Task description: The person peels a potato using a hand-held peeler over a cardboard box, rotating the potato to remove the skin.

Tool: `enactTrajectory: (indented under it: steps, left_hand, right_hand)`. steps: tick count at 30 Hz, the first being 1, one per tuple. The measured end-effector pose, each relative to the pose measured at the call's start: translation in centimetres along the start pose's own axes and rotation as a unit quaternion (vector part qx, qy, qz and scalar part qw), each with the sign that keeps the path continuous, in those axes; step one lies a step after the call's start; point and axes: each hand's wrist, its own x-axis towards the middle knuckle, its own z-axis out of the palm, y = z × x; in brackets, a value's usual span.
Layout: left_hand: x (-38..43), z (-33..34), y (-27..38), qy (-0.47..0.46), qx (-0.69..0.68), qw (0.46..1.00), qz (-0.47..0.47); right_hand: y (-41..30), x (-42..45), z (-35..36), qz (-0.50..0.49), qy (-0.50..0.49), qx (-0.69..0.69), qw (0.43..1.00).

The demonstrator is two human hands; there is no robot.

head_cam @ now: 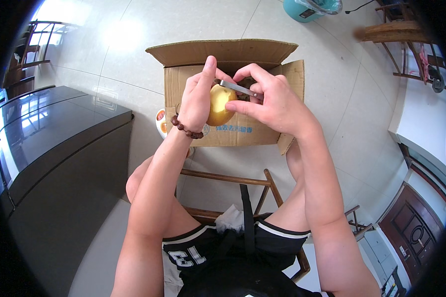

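My left hand (197,98) grips a round yellow-brown fruit or tuber (222,105), thumb pointing up and away. A pale patch without skin shows on its upper face. In my right hand (273,98) is a metal peeler (241,90), its head resting at the top edge of the yellow piece. My right thumb touches the side of the piece. Both hands are above an opened cardboard box (245,137) with blue print on one flap. Brownish bits inside the box show between my hands, too covered to make out.
A teal bin (306,11) with a plastic liner stands at the far right. To the left is a glossy dark cabinet (70,148). A wooden stool or chair frame (226,177) lies between my legs. A wooden chair (397,33) is at the upper right.
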Motion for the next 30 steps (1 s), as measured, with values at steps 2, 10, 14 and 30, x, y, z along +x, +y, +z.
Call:
enactTrajectory:
  steps: [2, 10, 14, 30]
  left_hand:
    - [0.1, -0.3, -0.3, -0.009, 0.001, 1.0, -0.02]
    - [0.1, -0.1, -0.9, -0.011, -0.067, 0.997, -0.023]
    - [0.0, -0.4, -0.3, -0.039, -0.106, 0.992, -0.056]
    - [-0.5, 1.0, 0.5, -0.049, -0.173, 0.983, -0.044]
  right_hand:
    - [0.0, 0.0, 0.0, 0.003, 0.003, -0.009, 1.0]
    - [0.4, 0.3, 0.1, -0.014, 0.061, 0.031, 0.998]
    - [0.9, 0.4, -0.5, 0.017, 0.083, 0.015, 0.996]
    - [1.3, 0.7, -0.4, 0.043, -0.011, 0.24, 0.97]
